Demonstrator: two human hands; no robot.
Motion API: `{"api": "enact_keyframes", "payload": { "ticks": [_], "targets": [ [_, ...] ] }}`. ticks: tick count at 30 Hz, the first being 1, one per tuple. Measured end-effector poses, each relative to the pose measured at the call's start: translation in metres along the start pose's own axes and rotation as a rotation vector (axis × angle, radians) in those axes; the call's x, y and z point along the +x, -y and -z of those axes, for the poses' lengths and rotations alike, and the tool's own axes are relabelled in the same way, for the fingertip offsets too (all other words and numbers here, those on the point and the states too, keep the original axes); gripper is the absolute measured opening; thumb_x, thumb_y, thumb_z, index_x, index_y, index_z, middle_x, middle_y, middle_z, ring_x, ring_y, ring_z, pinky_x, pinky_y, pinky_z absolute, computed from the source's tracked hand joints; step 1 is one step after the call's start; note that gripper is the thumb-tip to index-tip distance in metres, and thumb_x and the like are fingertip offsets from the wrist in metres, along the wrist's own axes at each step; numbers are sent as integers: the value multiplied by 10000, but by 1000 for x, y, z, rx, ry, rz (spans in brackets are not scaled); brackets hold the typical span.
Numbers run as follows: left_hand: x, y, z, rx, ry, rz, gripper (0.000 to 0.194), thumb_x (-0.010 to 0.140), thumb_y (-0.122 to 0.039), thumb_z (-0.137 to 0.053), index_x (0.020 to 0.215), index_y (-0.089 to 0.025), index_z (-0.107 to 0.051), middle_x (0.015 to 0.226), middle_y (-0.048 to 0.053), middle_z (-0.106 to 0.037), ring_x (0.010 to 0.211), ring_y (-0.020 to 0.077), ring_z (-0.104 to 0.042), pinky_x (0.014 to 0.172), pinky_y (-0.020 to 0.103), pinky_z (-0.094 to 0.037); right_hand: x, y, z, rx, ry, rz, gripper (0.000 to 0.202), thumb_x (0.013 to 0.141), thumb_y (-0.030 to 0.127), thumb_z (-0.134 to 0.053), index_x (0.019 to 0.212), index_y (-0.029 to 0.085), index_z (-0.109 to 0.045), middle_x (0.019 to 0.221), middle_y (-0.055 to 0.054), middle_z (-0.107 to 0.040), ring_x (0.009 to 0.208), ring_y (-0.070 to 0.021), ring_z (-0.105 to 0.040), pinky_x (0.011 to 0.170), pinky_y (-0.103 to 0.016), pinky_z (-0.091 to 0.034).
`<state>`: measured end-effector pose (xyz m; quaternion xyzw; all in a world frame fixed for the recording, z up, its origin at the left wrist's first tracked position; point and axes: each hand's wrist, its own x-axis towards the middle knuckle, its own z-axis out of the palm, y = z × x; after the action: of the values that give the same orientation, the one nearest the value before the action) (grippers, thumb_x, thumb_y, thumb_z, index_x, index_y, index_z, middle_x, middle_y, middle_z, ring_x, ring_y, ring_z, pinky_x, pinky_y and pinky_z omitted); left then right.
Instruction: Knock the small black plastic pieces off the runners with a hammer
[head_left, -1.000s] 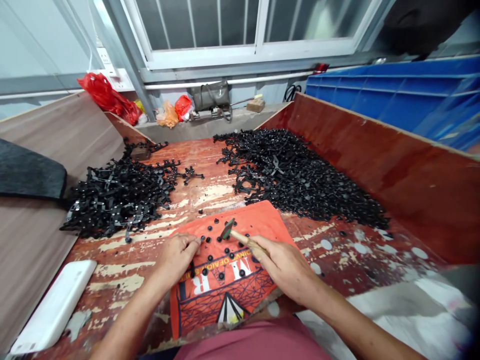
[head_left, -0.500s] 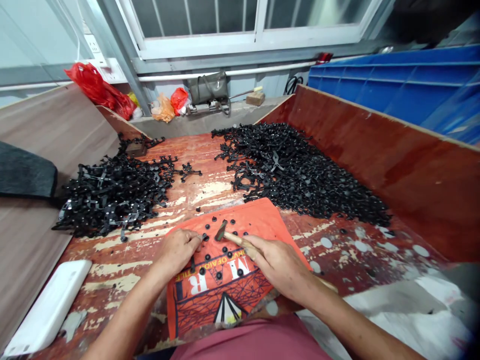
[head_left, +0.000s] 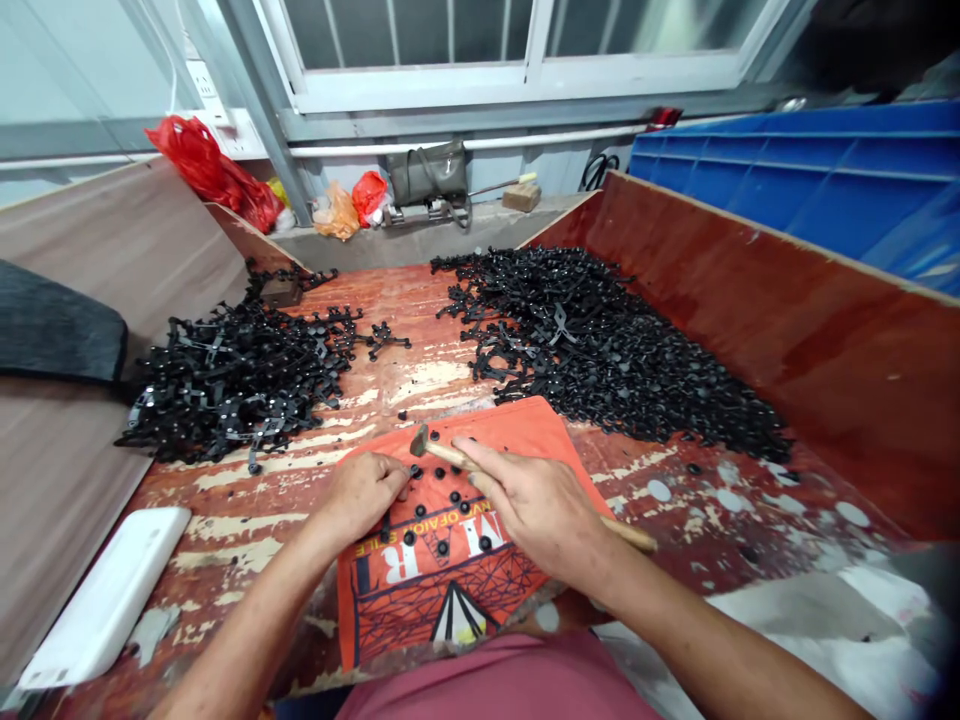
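Observation:
In the head view my right hand (head_left: 536,505) is wrapped around the wooden handle of a small hammer (head_left: 450,456). The hammer's metal head is just above the fingertips of my left hand (head_left: 366,495). Those fingers are pinched together at a small black round piece (head_left: 415,471) over an orange printed cloth (head_left: 529,430). Several more black round pieces (head_left: 443,548) lie spread across the cloth, around and below both hands. My right hand hides part of the cloth and its print.
Black jointed parts form a heap (head_left: 240,375) at the left and a larger heap (head_left: 600,345) at the right. A white plastic case (head_left: 109,600) lies at front left. Wooden boards (head_left: 787,330) wall the worn red table (head_left: 420,330); a blue crate (head_left: 810,190) stands beyond.
My right hand has swung the hammer head left and slightly up, closer to my left fingertips. My left hand keeps its pinch in nearly the same place. The whole view has shifted slightly.

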<state>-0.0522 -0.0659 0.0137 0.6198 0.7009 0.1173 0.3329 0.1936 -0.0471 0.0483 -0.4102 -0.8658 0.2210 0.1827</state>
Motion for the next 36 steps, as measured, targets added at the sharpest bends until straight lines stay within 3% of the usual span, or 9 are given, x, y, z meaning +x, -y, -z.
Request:
{"api": "enact_keyframes", "payload": {
  "ticks": [6,10,14,18,21,24,27,30,36],
  "targets": [
    [-2,-5,0,-11,-36,-30,316,787,-311,-424,503,-217,-524,552,1,-586,552,177,-520,585,277,-309,0,-5,-12,-168,97,39,411,1031,328,-421,1430,273,-503,899,-38,-748,772,-208,-680,646,-293,-424],
    [-2,-3,-1,-3,-63,-48,335,815,-328,-420,519,-220,-534,546,0,-578,555,178,-522,592,276,-313,1,-4,-11,-120,24,38,453,1051,329,-368,1501,287,-396,1016,-45,-747,845,-201,-684,683,-293,-436],
    [-4,-5,-1,61,-57,-77,337,818,-302,-398,515,-220,-521,565,12,-583,566,183,-528,617,287,-326,3,-1,-11,-216,134,19,422,1029,325,-417,1440,266,-493,868,-42,-759,731,-222,-689,604,-305,-406],
    [-4,-7,-4,78,-87,-96,368,841,-323,-398,508,-221,-514,584,30,-604,598,194,-538,654,296,-344,4,-1,-14,-160,61,22,435,1041,332,-387,1470,287,-441,986,-42,-760,821,-214,-699,639,-293,-415],
    [-2,-1,-6,59,-92,-94,379,858,-342,-411,538,-214,-569,619,39,-638,625,199,-560,664,295,-356,7,-2,-16,-189,105,3,427,1026,342,-418,1444,282,-485,893,-54,-763,741,-217,-688,605,-292,-401],
    [-4,4,1,-138,-100,-54,377,859,-426,-452,625,-196,-637,666,36,-664,660,200,-583,662,285,-387,11,-4,-11,-130,85,-27,413,1019,349,-424,1419,311,-516,822,-37,-749,668,-197,-654,587,-281,-393],
    [-11,-1,16,-576,-179,13,355,830,-515,-547,744,-181,-630,728,8,-640,687,169,-573,639,254,-407,16,-8,-2,94,-27,-91,399,1005,314,-425,1390,328,-526,793,12,-702,631,-158,-591,591,-261,-396],
    [-18,-14,27,-896,-166,64,348,698,-462,-749,839,-188,-588,715,-41,-567,601,111,-522,556,212,-376,22,-8,0,340,-57,-129,250,932,289,-529,1155,265,-638,748,31,-635,628,-139,-537,571,-245,-384],
    [-12,-30,3,-1179,-128,42,481,621,-350,-852,961,-184,-556,760,-47,-570,569,72,-524,544,197,-433,38,10,-26,579,31,-117,187,805,299,-702,970,246,-631,778,48,-633,668,-126,-536,578,-225,-370]
  ]
}}
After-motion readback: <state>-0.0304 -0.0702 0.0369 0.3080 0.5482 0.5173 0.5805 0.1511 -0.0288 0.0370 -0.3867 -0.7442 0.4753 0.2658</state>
